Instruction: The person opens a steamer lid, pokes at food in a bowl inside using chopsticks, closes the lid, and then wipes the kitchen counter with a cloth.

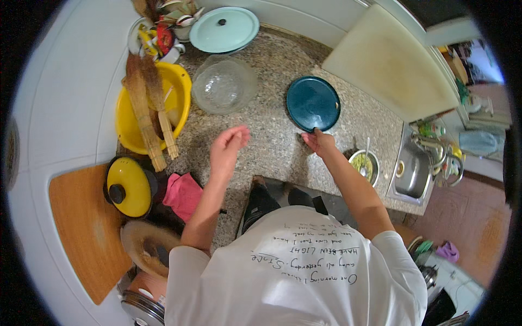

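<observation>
My right hand (pixel 320 142) is at the near edge of a dark teal round plate (pixel 313 103), with the thumb on its rim and the fingers beside or under it. Whether the plate is lifted off the granite counter (pixel 273 134) cannot be told. To the left, my left hand (pixel 231 140) is held over the counter with nothing in it, its fingers slightly curled. A clear glass bowl (pixel 224 87) stands just beyond it. Right of my right forearm is a metal bowl of greenish-yellow food (pixel 361 163) with a spoon (pixel 366 148) in it.
Two straw hand brooms (pixel 140 110) lie across a yellow basin (pixel 182 87) at the left. Nearer are a yellow-lidded pot (pixel 134 187) and a pink cloth (pixel 182 194). A pale turquoise lidded dish (pixel 240 26) stands behind; a large cutting board (pixel 383 61) and steel sink (pixel 412 175) are right.
</observation>
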The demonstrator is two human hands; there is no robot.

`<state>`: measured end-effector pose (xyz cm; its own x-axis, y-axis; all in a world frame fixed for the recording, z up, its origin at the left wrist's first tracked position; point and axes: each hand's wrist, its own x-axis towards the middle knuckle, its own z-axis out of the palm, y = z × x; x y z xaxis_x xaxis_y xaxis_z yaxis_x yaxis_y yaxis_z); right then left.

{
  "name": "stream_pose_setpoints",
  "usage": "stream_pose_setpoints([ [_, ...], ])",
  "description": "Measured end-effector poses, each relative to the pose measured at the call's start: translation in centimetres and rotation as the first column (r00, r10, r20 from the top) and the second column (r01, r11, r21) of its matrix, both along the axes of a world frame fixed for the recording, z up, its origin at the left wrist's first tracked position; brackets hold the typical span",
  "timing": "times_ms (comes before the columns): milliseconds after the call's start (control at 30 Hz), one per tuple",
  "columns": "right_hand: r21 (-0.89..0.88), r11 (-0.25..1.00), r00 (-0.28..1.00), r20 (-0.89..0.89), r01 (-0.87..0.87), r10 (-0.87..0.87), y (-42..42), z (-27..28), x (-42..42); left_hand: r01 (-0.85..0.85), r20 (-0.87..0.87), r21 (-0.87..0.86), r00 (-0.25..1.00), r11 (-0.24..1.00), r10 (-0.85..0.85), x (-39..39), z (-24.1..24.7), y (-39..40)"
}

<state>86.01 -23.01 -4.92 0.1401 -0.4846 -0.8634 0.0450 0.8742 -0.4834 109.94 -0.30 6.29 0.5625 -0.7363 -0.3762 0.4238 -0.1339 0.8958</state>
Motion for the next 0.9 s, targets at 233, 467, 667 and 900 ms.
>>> stream_pose_setpoints([
  [233, -0.108, 0.99, 0.996, -0.011, 0.09, -0.092, 2.0, 0.6, -1.9, 0.27, -0.285, 0.085, 0.929, 0.959, -0.237, -5.8, -5.2, 0.0],
  [467, -0.187, 0.976, 0.989, 0.077, -0.113, 0.129, 9.8, 5.2, -5.7, 0.179, -0.748, -0.11, 0.633, 0.978, -0.2, -9.4, -6.9, -1.9],
  [667, -0.31, 0.846, 0.881, 0.046, -0.435, 0.47, 13.8, 10.1, -11.0, 0.145, -0.737, -0.266, 0.606, 0.953, -0.299, -14.9, -6.2, 1.7],
  [900, -0.769, -0.092, 0.735, -0.634, -0.633, 0.24, 11.4, 15.3, -13.7, 0.078, -0.729, -0.203, 0.653, 0.976, -0.204, -19.3, -2.1, 8.8],
])
